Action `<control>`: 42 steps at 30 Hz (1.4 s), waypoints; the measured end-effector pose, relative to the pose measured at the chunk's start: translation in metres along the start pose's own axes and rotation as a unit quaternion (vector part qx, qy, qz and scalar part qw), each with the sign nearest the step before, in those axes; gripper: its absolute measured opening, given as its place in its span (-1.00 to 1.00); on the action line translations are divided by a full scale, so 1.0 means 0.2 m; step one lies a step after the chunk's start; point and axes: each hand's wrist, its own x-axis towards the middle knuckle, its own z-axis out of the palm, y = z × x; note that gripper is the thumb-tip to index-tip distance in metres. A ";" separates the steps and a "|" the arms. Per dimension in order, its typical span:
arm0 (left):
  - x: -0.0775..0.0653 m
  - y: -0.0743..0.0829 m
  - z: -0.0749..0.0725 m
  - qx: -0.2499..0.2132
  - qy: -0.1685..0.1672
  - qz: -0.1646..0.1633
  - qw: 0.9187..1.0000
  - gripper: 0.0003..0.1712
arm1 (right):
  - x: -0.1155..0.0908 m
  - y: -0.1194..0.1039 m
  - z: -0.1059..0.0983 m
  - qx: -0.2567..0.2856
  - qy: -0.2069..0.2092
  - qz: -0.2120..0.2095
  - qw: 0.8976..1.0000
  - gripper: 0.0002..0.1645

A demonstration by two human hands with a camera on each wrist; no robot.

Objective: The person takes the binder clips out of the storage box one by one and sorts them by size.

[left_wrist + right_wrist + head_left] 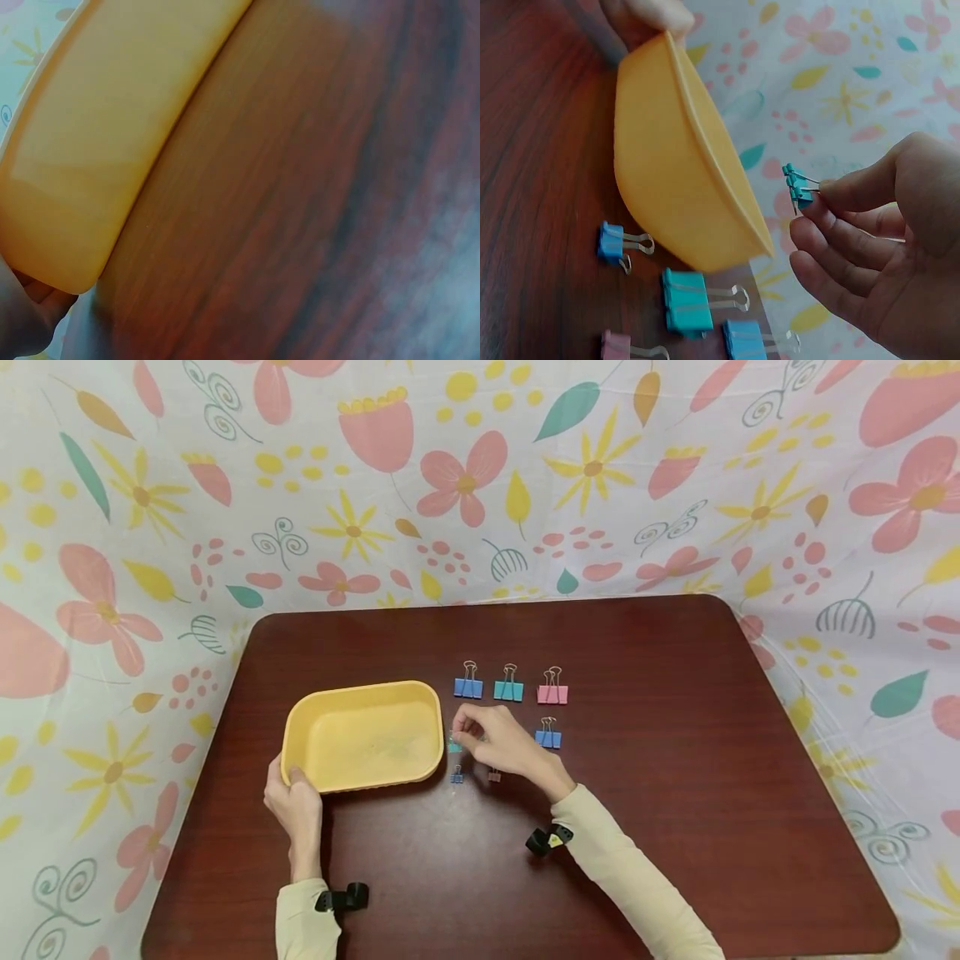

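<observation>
My left hand grips the near-left corner of a yellow plastic basin, thumb over the rim. Between thumb and fingertips my right hand pinches a small teal binder clip by its wire handles, off the table and beside the basin's right end. In the head view the fingers hide the pinched clip. On the table below that hand are a teal clip, a small blue clip and a small pink clip.
Behind the right hand stand a large blue clip, a teal clip and a pink clip. A medium blue clip lies near the right wrist. The brown table meets a flower-printed cloth at the back.
</observation>
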 end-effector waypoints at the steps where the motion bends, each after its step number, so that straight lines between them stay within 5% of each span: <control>1: 0.00 0.00 0.00 0.001 0.001 0.000 1.000 -0.55 | -0.02 0.01 -0.01 0.003 0.003 0.005 1.000 -0.89; 20: 0.00 0.02 -0.02 0.006 -0.001 0.001 1.000 -0.54 | -0.39 0.20 -0.14 -0.022 0.029 0.103 0.994 -0.96; 31: 0.00 0.03 -0.05 0.011 -0.012 0.002 1.000 -0.55 | -0.49 0.28 -0.12 -0.056 0.026 0.127 0.990 -0.90; 42: 0.00 0.02 -0.08 0.033 -0.062 -0.016 0.997 -0.50 | -0.52 0.33 -0.11 -0.061 0.017 0.152 0.986 -0.93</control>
